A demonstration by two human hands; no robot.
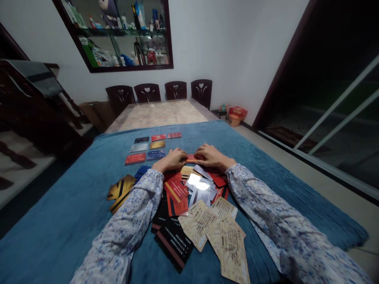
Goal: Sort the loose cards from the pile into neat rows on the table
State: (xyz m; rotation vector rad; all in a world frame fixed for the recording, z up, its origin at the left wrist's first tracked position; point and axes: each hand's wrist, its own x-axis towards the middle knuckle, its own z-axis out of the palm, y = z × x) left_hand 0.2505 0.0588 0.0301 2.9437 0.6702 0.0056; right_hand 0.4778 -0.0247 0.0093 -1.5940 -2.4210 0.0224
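Between my two hands lies a red-orange card (pixel 191 158), with the fingers at its left and right ends. My left hand (pixel 174 159) is curled, its fingertips on the card's left end. The bent fingers of my right hand (pixel 211 156) press on the right end. Just below is a loose heap: red cards (pixel 177 188), silver-white cards (pixel 200 192) with a bright glare, black cards (pixel 175 241) and beige patterned cards (pixel 233 246). Gold cards (pixel 122 188) lie left of my left sleeve. Beyond my left hand, red (pixel 135 158), blue (pixel 156 154), gold and other cards sit in short rows.
A blue cloth (pixel 74 197) covers the near part of the table, with its bare marbled top (pixel 168 112) beyond. Several dark chairs (pixel 147 92) stand at the far end. A glass display cabinet (pixel 130 69) is set in the wall. An orange bucket (pixel 235 120) stands on the floor.
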